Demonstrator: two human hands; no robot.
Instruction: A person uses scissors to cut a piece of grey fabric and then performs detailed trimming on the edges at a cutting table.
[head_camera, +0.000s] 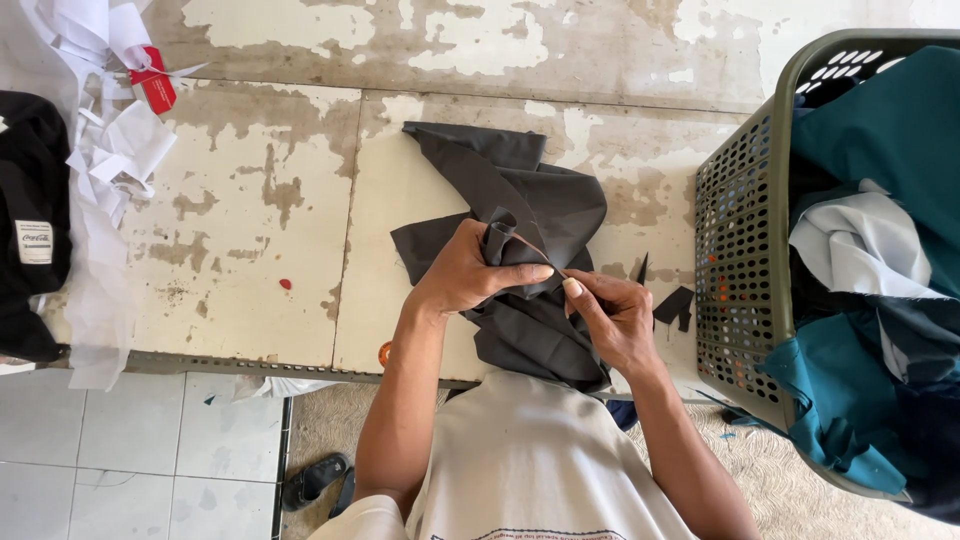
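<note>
A black garment (30, 230) and white paper scraps (110, 160) lie at the far left of the worn, peeling bench (250, 220). Mid-bench, the left hand (470, 275) is clenched around a bunched fold of dark grey cloth (530, 200), which spreads over the bench and hangs off its near edge. Just beside it, the right hand (615, 315) pinches the cloth's edge between its fingers (575, 290). At right stands a green basket (745, 250) full of teal and pale fabric (880, 250).

Cloth (530, 220): dark grey, plain. Table (250, 210): cream paint, flaked to brown patches. Basket (745, 250): olive green, perforated, with teal, pale grey and navy fabrics. Paper scraps (110, 150): white. Tag (153, 82): red.
</note>
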